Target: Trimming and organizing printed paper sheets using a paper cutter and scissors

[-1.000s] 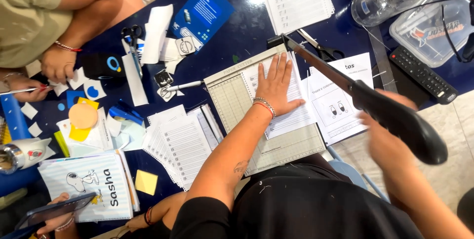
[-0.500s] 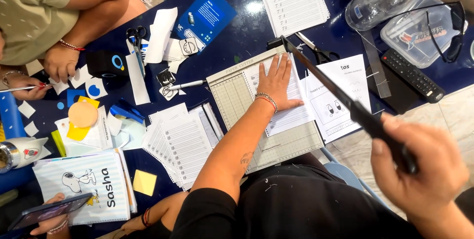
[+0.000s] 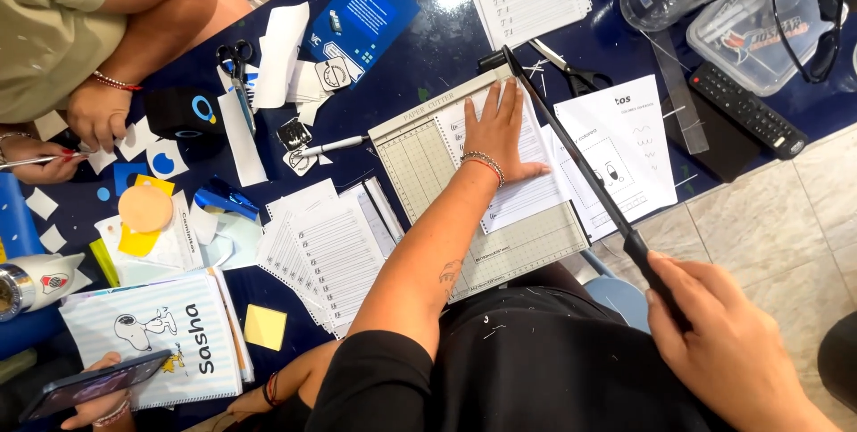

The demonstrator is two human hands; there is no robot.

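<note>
The left hand (image 3: pixel 496 133) lies flat, fingers spread, pressing a white printed paper sheet (image 3: pixel 522 191) onto the pale gridded paper cutter board (image 3: pixel 428 169) on the dark blue table (image 3: pixel 437 35); the right hand (image 3: pixel 728 343) is closed around the black handle of the long cutter blade arm (image 3: pixel 571 151), which slants along the board's right edge.

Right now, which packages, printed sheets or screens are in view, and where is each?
Blue booklet: table top, upper middle, angled rectangle, white print.
Clear plastic box: upper right, rounded, picture label on lid.
Phone: lower left, dark screen, held by another person.
Printed sheet: on the paper cutter, under the left hand.
</note>
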